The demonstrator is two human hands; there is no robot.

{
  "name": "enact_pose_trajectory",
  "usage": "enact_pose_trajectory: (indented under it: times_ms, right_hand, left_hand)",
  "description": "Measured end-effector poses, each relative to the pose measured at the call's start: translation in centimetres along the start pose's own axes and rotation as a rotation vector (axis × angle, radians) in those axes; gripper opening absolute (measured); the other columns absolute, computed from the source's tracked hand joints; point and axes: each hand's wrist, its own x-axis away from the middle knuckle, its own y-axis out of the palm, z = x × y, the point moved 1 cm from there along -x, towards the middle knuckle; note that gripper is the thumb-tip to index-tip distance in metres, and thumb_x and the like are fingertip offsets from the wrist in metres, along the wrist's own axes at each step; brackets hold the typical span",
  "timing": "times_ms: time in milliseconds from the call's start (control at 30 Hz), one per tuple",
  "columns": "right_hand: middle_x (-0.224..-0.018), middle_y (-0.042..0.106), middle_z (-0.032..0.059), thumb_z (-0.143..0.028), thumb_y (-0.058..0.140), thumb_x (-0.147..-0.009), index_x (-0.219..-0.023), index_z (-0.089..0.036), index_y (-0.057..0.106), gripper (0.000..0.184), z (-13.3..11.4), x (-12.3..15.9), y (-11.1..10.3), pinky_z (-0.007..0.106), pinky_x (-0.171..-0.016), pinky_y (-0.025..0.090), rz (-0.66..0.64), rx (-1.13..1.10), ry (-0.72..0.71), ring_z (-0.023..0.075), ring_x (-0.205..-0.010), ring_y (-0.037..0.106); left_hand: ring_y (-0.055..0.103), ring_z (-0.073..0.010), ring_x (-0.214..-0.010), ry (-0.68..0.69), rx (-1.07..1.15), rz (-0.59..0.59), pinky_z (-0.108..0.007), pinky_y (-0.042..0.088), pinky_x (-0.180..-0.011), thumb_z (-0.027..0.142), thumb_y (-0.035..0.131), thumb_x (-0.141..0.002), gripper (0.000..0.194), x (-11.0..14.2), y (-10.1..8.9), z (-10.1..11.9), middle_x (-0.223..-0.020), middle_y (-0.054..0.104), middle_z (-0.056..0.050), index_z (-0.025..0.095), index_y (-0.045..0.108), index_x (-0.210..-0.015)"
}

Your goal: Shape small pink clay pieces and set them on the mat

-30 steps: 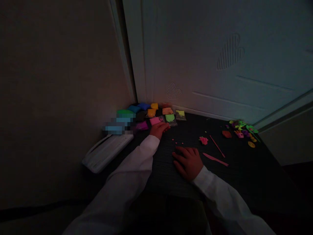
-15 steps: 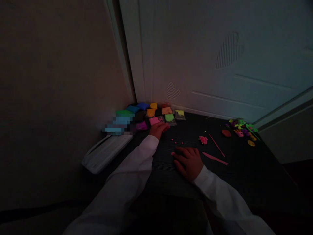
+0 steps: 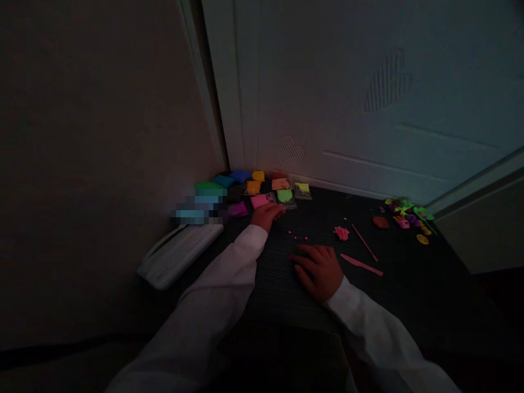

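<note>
My left hand [image 3: 266, 216] is closed just in front of the pink clay packet [image 3: 261, 201], its fingers pinched round a bit of pink clay [image 3: 282, 211] that barely shows. On the dark table my right hand [image 3: 320, 271] lies palm down with fingers stretched. Its index fingertip presses down where a small pink piece [image 3: 291, 257] peeks out. Between the hands lie several tiny pink balls [image 3: 295, 237]. A bumpy pink clay cluster [image 3: 341, 233] sits beyond my right hand, with a thin pink stick [image 3: 364, 243] and a pink plastic knife [image 3: 362, 265] to its right.
Several coloured clay packets [image 3: 254, 187] line the back left by the wall. A white case [image 3: 182, 255] with a strap stands at the left. A reddish lump [image 3: 380, 222] and a pile of colourful clay pieces [image 3: 409, 215] lie at the right. A white door [image 3: 327, 109] borders the back.
My right index finger now covers more of the small pink piece beneath it. The clay in my left hand shows less. The view has shifted slightly; other things stay put.
</note>
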Motion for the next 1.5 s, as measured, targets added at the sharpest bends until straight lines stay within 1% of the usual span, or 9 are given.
enact_pose_trajectory:
  times_ms: [233,400,600,833,1033,1200,1333,1500]
  right_hand:
    - [-0.116,0.041,0.0021,-0.037,0.037,-0.076,-0.104,-0.029,0.049,0.031,-0.21,-0.25,-0.06,0.04,-0.079,0.024,-0.035,0.014,0.017,0.0221,-0.099,0.036]
    - [-0.114,0.042,0.0058,-0.036,0.04,-0.075,-0.107,-0.024,0.046,0.035,-0.04,-0.19,0.09,0.039,-0.079,0.025,0.006,0.002,0.036,0.0218,-0.099,0.036]
    - [-0.113,0.042,0.0054,-0.036,0.04,-0.075,-0.102,-0.026,0.05,0.03,-0.19,-0.23,-0.05,0.039,-0.079,0.024,-0.014,0.0,0.005,0.0218,-0.098,0.037]
    - [-0.114,0.04,0.0074,-0.036,0.043,-0.074,-0.105,-0.023,0.048,0.034,-0.06,-0.2,0.04,0.04,-0.079,0.024,0.015,-0.005,-0.001,0.0227,-0.1,0.035]
    - [-0.115,0.04,0.006,-0.036,0.041,-0.074,-0.103,-0.024,0.049,0.033,0.03,-0.16,0.26,0.041,-0.081,0.023,-0.005,-0.027,0.025,0.0228,-0.101,0.034]
    - [-0.111,0.043,0.0074,-0.033,0.042,-0.074,-0.105,-0.021,0.048,0.033,0.06,-0.1,0.27,0.039,-0.081,0.024,0.036,-0.037,0.015,0.0217,-0.1,0.036]
    - [-0.109,0.045,0.0065,-0.032,0.043,-0.074,-0.101,-0.023,0.051,0.03,0.05,-0.09,0.27,0.039,-0.08,0.024,0.036,-0.031,-0.005,0.0214,-0.099,0.037]
    - [-0.111,0.043,0.0064,-0.033,0.043,-0.074,-0.103,-0.025,0.05,0.031,-0.01,-0.17,0.18,0.04,-0.079,0.024,0.03,-0.013,-0.018,0.0219,-0.098,0.037]
  left_hand:
    - [0.045,-0.0079,-0.05,0.001,-0.001,0.003,-0.021,0.032,-0.047,0.04,0.054,-0.054,0.026,-0.03,0.07,-0.13,-0.051,0.054,0.0,0.014,0.057,-0.052]
    - [0.045,-0.0083,-0.051,0.004,-0.016,0.001,-0.021,0.033,-0.048,0.041,0.054,-0.055,0.027,0.05,0.05,-0.04,-0.052,0.054,0.0,0.015,0.057,-0.052]
    - [0.045,-0.0083,-0.05,-0.002,-0.031,0.003,-0.021,0.033,-0.048,0.041,0.054,-0.055,0.026,0.02,0.07,-0.02,-0.051,0.054,0.0,0.015,0.057,-0.052]
    - [0.045,-0.0081,-0.05,-0.002,-0.038,-0.01,-0.021,0.033,-0.048,0.04,0.054,-0.055,0.026,0.01,0.06,-0.01,-0.052,0.055,0.0,0.015,0.058,-0.052]
    - [0.046,-0.0086,-0.051,0.006,-0.035,-0.012,-0.021,0.033,-0.048,0.04,0.053,-0.056,0.026,-0.01,0.08,-0.14,-0.053,0.055,-0.001,0.014,0.058,-0.053]
    - [0.046,-0.0086,-0.051,0.012,-0.044,-0.016,-0.021,0.033,-0.048,0.04,0.053,-0.056,0.026,-0.04,0.05,-0.15,-0.052,0.054,-0.001,0.014,0.058,-0.053]
    - [0.045,-0.0084,-0.05,0.012,-0.06,-0.022,-0.02,0.034,-0.047,0.042,0.052,-0.056,0.028,-0.1,0.05,-0.17,-0.052,0.054,0.0,0.015,0.057,-0.053]
    - [0.045,-0.0085,-0.051,0.016,-0.061,-0.021,-0.02,0.033,-0.047,0.042,0.053,-0.056,0.028,-0.01,0.1,-0.02,-0.052,0.054,-0.001,0.015,0.057,-0.052]
